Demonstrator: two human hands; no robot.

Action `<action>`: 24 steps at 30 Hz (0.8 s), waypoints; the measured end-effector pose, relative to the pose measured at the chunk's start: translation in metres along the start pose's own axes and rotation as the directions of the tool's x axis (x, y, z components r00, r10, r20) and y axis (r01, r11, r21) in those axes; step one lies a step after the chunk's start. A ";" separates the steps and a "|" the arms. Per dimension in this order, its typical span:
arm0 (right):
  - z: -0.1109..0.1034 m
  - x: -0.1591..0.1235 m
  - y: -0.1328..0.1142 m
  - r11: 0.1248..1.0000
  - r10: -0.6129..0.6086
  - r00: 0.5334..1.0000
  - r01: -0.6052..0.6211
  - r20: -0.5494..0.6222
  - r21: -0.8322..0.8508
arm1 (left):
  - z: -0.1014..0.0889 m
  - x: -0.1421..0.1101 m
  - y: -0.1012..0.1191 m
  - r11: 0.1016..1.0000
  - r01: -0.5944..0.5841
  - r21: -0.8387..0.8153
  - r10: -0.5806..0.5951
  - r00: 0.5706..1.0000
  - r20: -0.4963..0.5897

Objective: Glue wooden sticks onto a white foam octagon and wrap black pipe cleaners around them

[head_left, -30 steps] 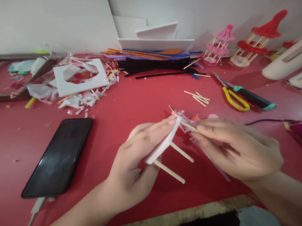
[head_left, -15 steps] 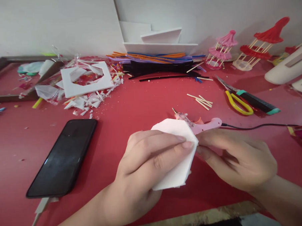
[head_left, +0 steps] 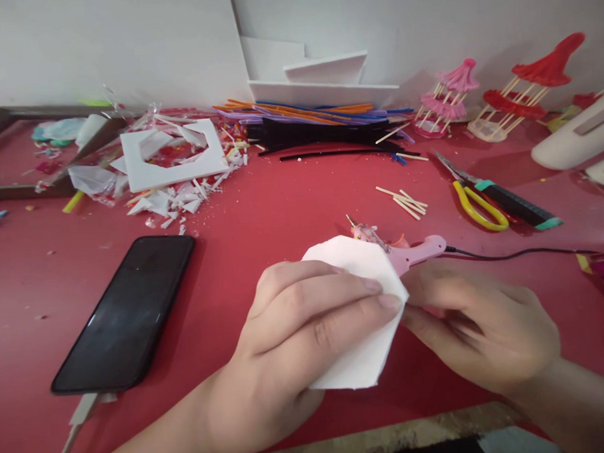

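Note:
My left hand (head_left: 291, 334) grips a white many-sided foam board piece (head_left: 351, 261), fingers flat across its near face and the thumb out of sight behind. The board is tilted up above the red table. At the board's right corner my right hand (head_left: 486, 325) is closed, thumb and forefinger pinched together against the edge; whatever lies between those fingertips is hidden. Just behind the board rests a pink glue gun (head_left: 423, 249), partly covered by it, with its metal tip pointing up and left.
A phone (head_left: 125, 311) on a cable lies left. Behind are a cut-out foam frame (head_left: 177, 178) among scraps, pipe cleaners (head_left: 322, 132), short sticks (head_left: 406, 202), yellow-handled pliers (head_left: 481, 205), a cutter (head_left: 518, 204), and pink (head_left: 444, 100) and red (head_left: 526, 90) small tiered models.
The foam board has turned slightly, its right corner moving right and down. Both hands have shifted a little with it, and the right hand stays at that corner.

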State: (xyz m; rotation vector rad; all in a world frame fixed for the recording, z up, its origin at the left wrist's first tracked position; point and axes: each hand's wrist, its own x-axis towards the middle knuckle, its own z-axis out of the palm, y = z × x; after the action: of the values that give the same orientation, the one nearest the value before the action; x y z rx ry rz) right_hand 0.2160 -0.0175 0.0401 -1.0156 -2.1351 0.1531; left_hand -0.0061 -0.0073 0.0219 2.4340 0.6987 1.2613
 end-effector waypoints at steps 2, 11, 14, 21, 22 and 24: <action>-0.002 0.000 0.001 1.000 -0.013 1.000 0.013 -0.002 0.010 | -0.001 0.000 0.000 1.000 -0.005 -0.005 0.005 1.000 0.007; -0.002 -0.001 -0.002 0.998 -0.019 0.999 0.018 0.028 0.053 | 0.001 0.001 -0.002 1.000 -0.008 -0.003 0.008 1.000 0.016; 0.000 0.000 -0.002 0.998 0.013 1.000 -0.014 0.020 0.056 | 0.000 0.001 -0.001 1.000 -0.002 0.009 0.002 1.000 0.007; -0.003 -0.002 0.001 0.999 0.032 0.998 -0.034 0.058 0.030 | 0.000 0.001 0.000 1.000 0.003 0.027 -0.004 1.000 0.016; -0.003 -0.002 0.001 0.999 0.026 0.997 -0.027 0.071 0.024 | 0.000 0.001 0.000 0.999 0.005 0.032 -0.006 1.000 0.013; -0.003 -0.004 0.002 1.000 0.007 0.997 -0.007 0.080 0.012 | 0.000 0.001 0.000 0.999 0.003 0.042 -0.003 1.000 0.011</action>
State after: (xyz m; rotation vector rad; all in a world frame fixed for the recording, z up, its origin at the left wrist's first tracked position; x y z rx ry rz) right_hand 0.2212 -0.0190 0.0394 -1.0258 -2.2006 0.2130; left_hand -0.0056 -0.0066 0.0222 2.4707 0.7327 1.2430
